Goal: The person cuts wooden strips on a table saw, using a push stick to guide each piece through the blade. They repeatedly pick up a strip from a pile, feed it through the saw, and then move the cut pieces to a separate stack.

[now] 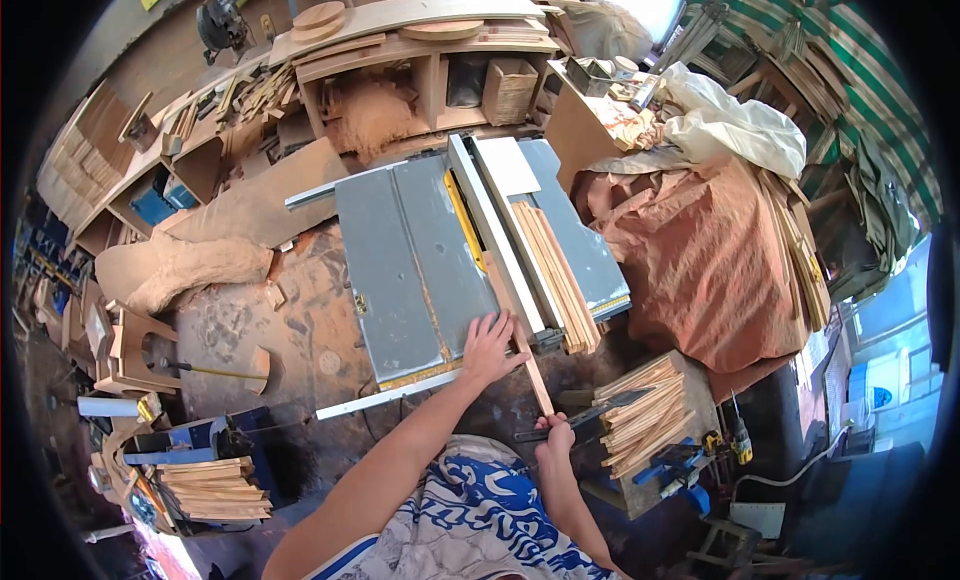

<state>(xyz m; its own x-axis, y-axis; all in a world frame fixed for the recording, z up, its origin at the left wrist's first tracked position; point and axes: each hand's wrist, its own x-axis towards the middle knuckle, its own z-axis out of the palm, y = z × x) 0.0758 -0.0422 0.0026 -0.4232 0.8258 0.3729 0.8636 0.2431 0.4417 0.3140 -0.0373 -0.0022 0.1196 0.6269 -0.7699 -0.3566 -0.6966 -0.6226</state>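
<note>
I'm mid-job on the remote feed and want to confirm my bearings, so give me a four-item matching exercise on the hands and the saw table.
Column one
1. Left hand
2. Right hand
3. Yellow insert
4. Stacked strips

Column two
A. Lying along the right side of the fence
B. Closed around the near end of the wooden piece
C. Set in the grey tabletop, left of the fence
D. Fingers spread, at the tabletop's near edge

Right pairs: 1-D, 2-B, 3-C, 4-A
</note>
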